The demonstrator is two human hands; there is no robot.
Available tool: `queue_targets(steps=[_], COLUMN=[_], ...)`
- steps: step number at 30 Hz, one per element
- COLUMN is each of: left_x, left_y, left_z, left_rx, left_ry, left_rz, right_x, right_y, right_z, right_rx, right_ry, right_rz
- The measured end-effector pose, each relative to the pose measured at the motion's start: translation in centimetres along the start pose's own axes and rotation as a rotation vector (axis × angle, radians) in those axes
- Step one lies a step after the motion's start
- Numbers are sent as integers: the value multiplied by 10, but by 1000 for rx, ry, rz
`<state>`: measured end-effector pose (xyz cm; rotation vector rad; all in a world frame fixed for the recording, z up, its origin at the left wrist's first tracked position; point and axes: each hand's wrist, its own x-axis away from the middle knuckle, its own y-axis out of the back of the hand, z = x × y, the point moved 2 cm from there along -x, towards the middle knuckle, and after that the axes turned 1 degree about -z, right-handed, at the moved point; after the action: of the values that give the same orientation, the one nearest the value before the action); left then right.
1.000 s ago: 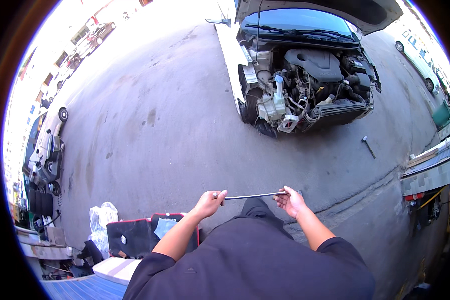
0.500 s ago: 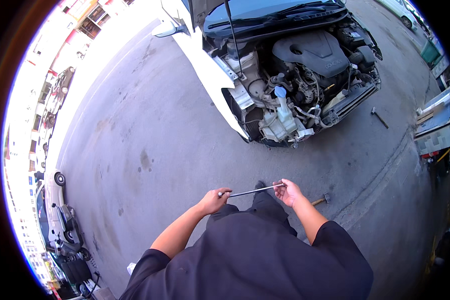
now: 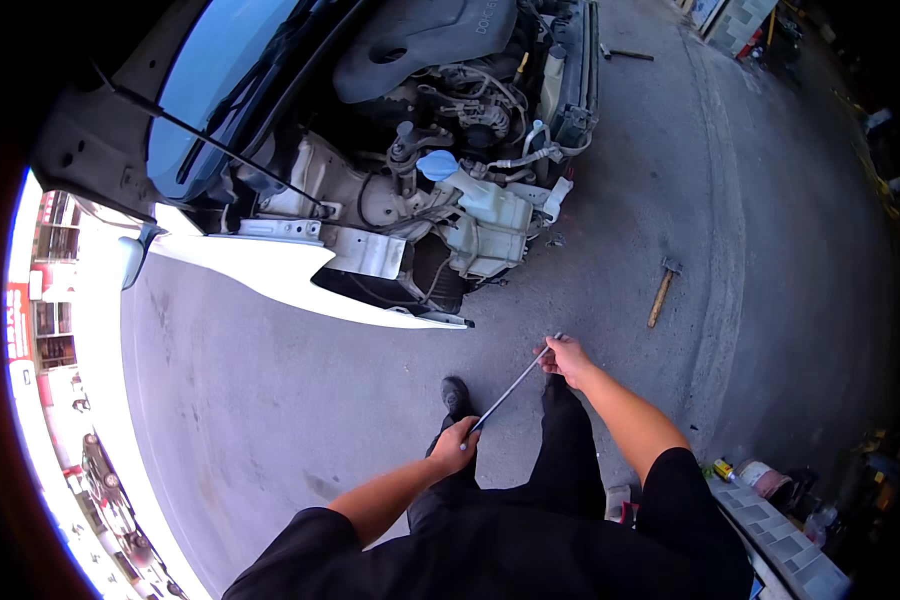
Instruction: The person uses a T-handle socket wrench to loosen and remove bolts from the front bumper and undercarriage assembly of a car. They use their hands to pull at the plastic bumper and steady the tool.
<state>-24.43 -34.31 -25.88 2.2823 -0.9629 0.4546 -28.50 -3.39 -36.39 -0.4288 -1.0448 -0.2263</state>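
Note:
A slim metal rod (image 3: 515, 388) slants between my two hands, its far end up to the right. My left hand (image 3: 454, 446) is closed round its near end, with a small knob of metal showing past the fingers. Near the other end, my right hand (image 3: 564, 361) pinches the rod between thumb and fingers. Whether it is a wrench extension or a pry bar I cannot tell. Ahead of my hands stands a white car (image 3: 300, 285) with its hood up and its front stripped. A washer fluid tank (image 3: 495, 215) with a blue cap is exposed at that corner.
A wooden-handled hammer (image 3: 661, 295) lies on the ground to the right of the car. Farther off lies a second hammer (image 3: 630, 54). At the lower right are a tiled ledge (image 3: 785, 535) and a bucket (image 3: 765, 480). A thin prop rod (image 3: 210, 145) holds the hood.
My view has turned right and come nearer the car, which now sits larger at upper left. The rod stays in both hands but slants more steeply. My feet are apart in a step.

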Motion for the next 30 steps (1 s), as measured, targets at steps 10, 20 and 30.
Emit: queue_targets(steps=[10, 20, 30], left_x=[-192, -316, -279], left_y=[-77, -117, -145], left_z=[189, 245, 276], left_rx=[139, 104, 302], left_ry=[42, -171, -181], left_rz=[-195, -267, -82], right_x=[-248, -362, -346], right_y=[-11, 10, 6], right_z=[2, 26, -6], right_rx=[-28, 17, 275], right_ry=[515, 893, 750], right_rz=[59, 227, 362])
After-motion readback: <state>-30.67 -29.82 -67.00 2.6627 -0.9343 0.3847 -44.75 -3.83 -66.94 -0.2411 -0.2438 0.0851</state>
